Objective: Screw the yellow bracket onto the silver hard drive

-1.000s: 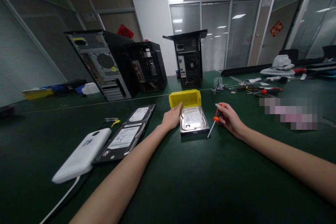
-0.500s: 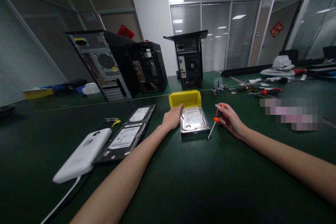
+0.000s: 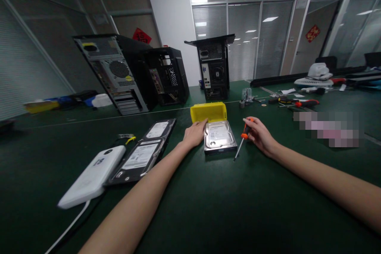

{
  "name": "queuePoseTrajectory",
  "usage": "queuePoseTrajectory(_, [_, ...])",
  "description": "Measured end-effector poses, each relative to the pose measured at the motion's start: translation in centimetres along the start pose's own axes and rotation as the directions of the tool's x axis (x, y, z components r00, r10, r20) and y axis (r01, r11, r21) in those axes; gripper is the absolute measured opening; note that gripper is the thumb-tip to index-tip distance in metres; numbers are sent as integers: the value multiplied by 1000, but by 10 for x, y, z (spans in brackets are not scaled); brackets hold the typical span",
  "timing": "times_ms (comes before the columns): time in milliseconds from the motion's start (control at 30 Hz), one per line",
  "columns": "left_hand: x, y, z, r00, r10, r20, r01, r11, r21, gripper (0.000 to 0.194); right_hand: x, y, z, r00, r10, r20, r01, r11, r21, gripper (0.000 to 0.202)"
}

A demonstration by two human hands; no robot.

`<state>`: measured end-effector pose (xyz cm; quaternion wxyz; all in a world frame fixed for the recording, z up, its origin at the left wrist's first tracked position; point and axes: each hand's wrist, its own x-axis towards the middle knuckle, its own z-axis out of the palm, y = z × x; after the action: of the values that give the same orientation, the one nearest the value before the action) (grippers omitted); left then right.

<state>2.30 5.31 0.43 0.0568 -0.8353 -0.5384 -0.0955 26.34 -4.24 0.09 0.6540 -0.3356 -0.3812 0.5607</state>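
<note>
Evidently the table (image 3: 226, 202) serves as a flat base, with a large computer case (image 3: 131, 63) set back, leaving room. The hard drive (image 3: 219, 135) lies flat between both hands, before an open yellow box (image 3: 208, 106). Along its left edge the left hand (image 3: 194, 133) rests, fingers loosely extended, gripping nothing, perhaps steadying it; the right hand's (image 3: 261, 135) fingers close round a screwdriver (image 3: 244, 135), tip downward.

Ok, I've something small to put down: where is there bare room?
A wide bare patch of green table lies between the forearms, nearer the camera than the silver hard drive. Another lies left of the white device. It's crowded around the drive, between the left hand, the yellow case and the screwdriver in the right hand, and among the tools at far right.
</note>
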Motion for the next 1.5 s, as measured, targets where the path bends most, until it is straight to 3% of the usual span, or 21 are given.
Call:
queuePoseTrajectory(233, [0, 1, -1, 999, -37, 2, 37, 998, -45, 55, 0, -1, 0, 1000, 10, 9, -9, 1000, -18, 40])
queuePoseTrajectory(533, [-2, 2, -1, 999, 6, -42, -8, 998, -63, 57, 0, 1, -1, 1000, 1, 17, -1, 1000, -2, 37])
queuePoseTrajectory(800, [-3, 10, -13, 978, -173, -119, 177, 984, 22, 57, 2, 1, 0, 1000, 5, 6, -5, 1000, -6, 36])
queuePoseTrajectory(1000, [1, 13, -14, 968, -164, -192, 183, 979, 87, 50, 0, -2, 2, 1000, 18, -1, -18, 1000, 14, 28])
queuePoseTrajectory(1200, [-4, 6, -12, 923, -221, -317, 166, 968, -189, 36, -1, -3, 2, 1000, 22, 0, -22, 999, 30, 25])
queuePoseTrajectory(1400, [-33, 20, -31, 926, -80, -370, -111, 878, -466, 20, 0, -4, 1, 1000, 24, -3, -24, 998, 53, 27])
queuePoseTrajectory(1500, [-54, 37, -42, 910, -118, -397, -175, 761, -625, 23, 1, -3, 0, 999, 8, -35, -5, 997, 74, 28])
